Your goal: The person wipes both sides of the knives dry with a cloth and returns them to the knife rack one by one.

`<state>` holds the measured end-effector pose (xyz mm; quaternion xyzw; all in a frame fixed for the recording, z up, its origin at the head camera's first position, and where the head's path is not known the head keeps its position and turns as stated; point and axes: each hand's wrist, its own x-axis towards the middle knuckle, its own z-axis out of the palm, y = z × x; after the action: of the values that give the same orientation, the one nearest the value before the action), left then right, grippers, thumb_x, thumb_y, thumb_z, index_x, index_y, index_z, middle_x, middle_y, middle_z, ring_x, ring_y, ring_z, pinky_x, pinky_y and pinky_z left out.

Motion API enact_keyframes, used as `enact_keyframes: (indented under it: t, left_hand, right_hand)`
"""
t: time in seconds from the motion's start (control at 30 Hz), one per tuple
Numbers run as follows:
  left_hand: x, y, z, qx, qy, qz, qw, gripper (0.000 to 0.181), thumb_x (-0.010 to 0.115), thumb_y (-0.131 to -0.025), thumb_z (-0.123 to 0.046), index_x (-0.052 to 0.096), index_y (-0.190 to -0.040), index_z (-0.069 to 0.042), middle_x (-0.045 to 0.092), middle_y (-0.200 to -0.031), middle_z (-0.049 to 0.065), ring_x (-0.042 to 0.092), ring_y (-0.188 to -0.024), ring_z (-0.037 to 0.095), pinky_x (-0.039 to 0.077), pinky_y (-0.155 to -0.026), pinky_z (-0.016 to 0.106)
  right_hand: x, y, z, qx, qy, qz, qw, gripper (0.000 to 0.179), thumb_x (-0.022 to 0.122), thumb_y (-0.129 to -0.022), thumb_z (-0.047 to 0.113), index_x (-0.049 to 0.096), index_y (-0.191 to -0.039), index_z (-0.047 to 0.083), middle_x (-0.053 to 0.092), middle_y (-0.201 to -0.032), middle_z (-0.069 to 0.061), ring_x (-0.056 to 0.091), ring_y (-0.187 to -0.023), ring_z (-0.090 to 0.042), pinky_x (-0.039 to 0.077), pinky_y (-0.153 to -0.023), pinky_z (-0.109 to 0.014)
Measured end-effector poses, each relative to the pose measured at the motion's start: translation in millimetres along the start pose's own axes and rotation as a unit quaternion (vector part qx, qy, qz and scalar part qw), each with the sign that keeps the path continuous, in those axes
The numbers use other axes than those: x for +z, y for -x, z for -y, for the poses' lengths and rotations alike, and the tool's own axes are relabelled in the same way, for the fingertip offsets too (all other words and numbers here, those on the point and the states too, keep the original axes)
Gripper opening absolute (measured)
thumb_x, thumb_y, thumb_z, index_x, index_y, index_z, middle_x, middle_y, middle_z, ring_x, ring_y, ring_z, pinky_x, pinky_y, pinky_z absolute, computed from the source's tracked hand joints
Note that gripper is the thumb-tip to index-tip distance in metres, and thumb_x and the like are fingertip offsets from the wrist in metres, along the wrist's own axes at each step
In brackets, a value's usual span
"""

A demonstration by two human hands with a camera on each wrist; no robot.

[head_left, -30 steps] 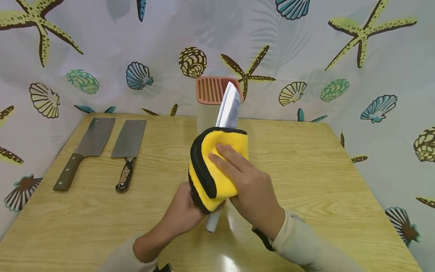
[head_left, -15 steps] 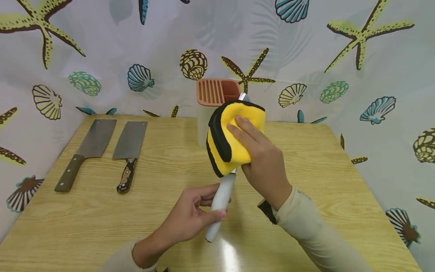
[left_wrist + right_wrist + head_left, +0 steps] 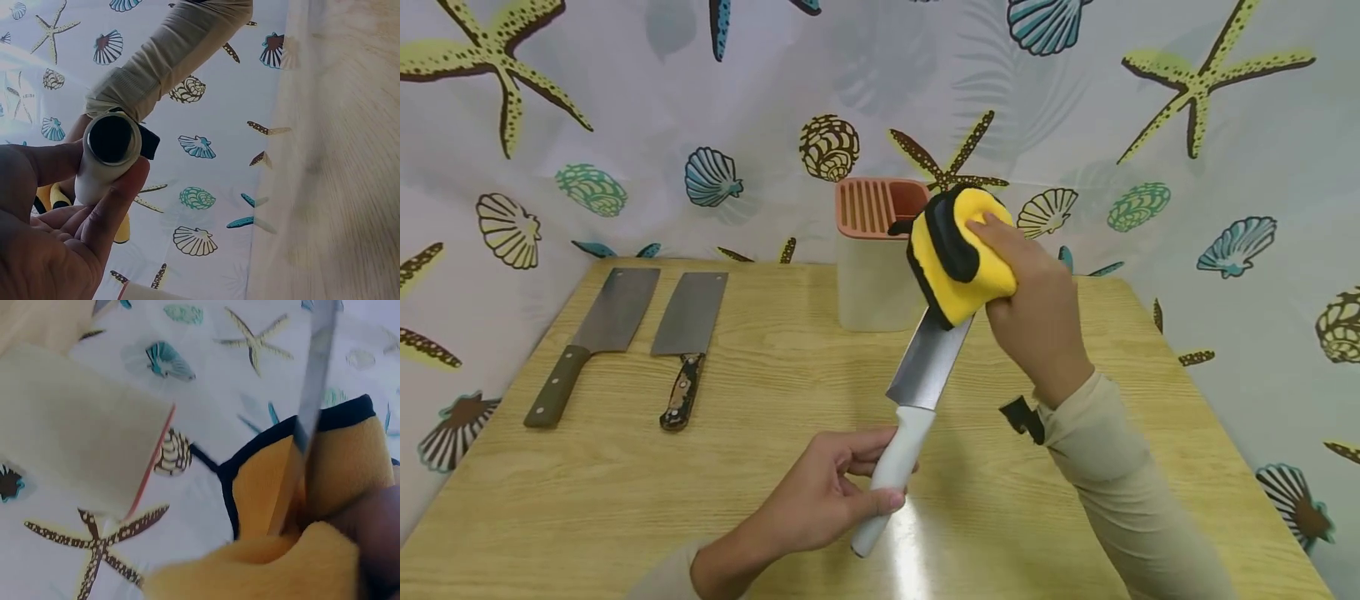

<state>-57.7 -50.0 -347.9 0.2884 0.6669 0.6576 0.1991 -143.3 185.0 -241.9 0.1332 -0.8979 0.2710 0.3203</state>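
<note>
A knife (image 3: 925,367) with a wide shiny blade and a white handle slants up and away over the table. My left hand (image 3: 816,492) grips it by the handle, thumb on the near side; the left wrist view looks at the handle's dark butt end (image 3: 112,140). In my right hand (image 3: 1037,300) is a folded yellow cloth (image 3: 985,271) with black edging, wrapped about the blade's upper part, so the tip is hidden in the head view. The right wrist view has the blade (image 3: 319,369) running out of the cloth's fold (image 3: 262,569).
On the left of the wooden table (image 3: 760,367) lie a cleaver with an olive handle (image 3: 613,312) and another with a worn dark handle (image 3: 692,317). A white knife holder (image 3: 872,283) with an orange slotted top stands at the back, before a shell-patterned curtain (image 3: 760,75).
The right hand has slid the cloth up along the blade, away from the handle, baring the blade's lower part. The left hand, first near the cloth, now shows on the handle, slightly lower.
</note>
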Motion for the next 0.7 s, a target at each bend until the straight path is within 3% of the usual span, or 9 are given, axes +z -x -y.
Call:
enact_keyframes:
  t: [0.1,0.17,0.23,0.33,0.5,0.6,0.7]
  left_hand:
    - [-0.5,0.1,0.8,-0.005,-0.002,0.012,0.9999,0.053,0.074,-0.088,-0.005,0.055,-0.136,0.006,0.071,-0.115,0.027,0.072,-0.100,0.008,0.061,-0.069,0.025]
    - [-1.7,-0.2,1.2,-0.010,0.002,0.023,0.9997,0.052,0.073,-0.088,-0.005,0.056,-0.135,0.005,0.071,-0.115,0.027,0.072,-0.100,0.009,0.061,-0.070,0.025]
    - [-3.9,0.0,1.6,-0.017,0.011,0.035,0.9992,0.051,0.072,-0.089,-0.006,0.055,-0.136,0.004,0.070,-0.117,0.027,0.072,-0.101,0.008,0.061,-0.071,0.025]
    - [-8.1,0.4,2.7,-0.019,0.022,0.043,0.9987,0.052,0.070,-0.092,-0.008,0.052,-0.138,0.005,0.068,-0.120,0.028,0.071,-0.101,0.004,0.061,-0.076,0.025]
    - [-13.4,1.1,3.6,-0.020,0.068,0.042,0.9966,0.056,0.069,-0.093,-0.009,0.047,-0.141,0.009,0.063,-0.126,0.034,0.071,-0.101,0.004,0.059,-0.084,0.026]
    - [-14.5,1.5,3.5,-0.018,0.095,0.038,0.9946,0.057,0.071,-0.091,-0.009,0.048,-0.139,0.011,0.059,-0.127,0.035,0.068,-0.103,0.006,0.059,-0.082,0.026]
    - [-15.9,2.1,2.7,-0.009,0.108,0.031,0.9936,0.057,0.073,-0.090,-0.009,0.050,-0.137,0.013,0.057,-0.127,0.031,0.062,-0.105,0.009,0.058,-0.083,0.024]
  right_hand:
    - [-10,-15.0,-16,0.041,0.005,-0.002,0.9992,0.052,0.050,-0.082,-0.012,0.068,-0.127,0.008,0.072,-0.120,-0.018,0.070,-0.098,-0.037,0.054,-0.083,-0.044]
    - [-15,-21.7,-28,0.069,0.019,-0.002,0.9975,0.043,0.050,-0.083,-0.009,0.071,-0.118,0.006,0.074,-0.105,-0.020,0.064,-0.079,-0.035,0.044,-0.068,-0.040]
    - [-19,-23.6,-39,0.091,0.040,0.002,0.9950,0.033,0.051,-0.087,-0.006,0.072,-0.110,0.004,0.072,-0.095,-0.022,0.054,-0.070,-0.033,0.035,-0.064,-0.038]
    - [-18,-19.9,-57,0.124,0.068,0.020,0.9898,0.026,0.053,-0.089,-0.004,0.070,-0.107,0.003,0.069,-0.092,-0.024,0.053,-0.072,-0.034,0.034,-0.064,-0.039]
    - [-6,-1.8,-90,0.152,0.107,0.083,0.9790,0.038,0.054,-0.090,-0.003,0.067,-0.124,0.008,0.071,-0.105,-0.025,0.055,-0.075,-0.037,0.039,-0.068,-0.048]
    - [7,19.1,-110,0.144,0.154,0.123,0.9697,0.042,0.057,-0.089,-0.004,0.063,-0.129,0.007,0.070,-0.110,-0.027,0.062,-0.080,-0.044,0.048,-0.068,-0.056]
    - [22,45.2,-125,0.119,0.220,0.164,0.9543,0.044,0.066,-0.089,-0.002,0.060,-0.132,0.003,0.067,-0.118,-0.029,0.067,-0.090,-0.049,0.054,-0.069,-0.062]
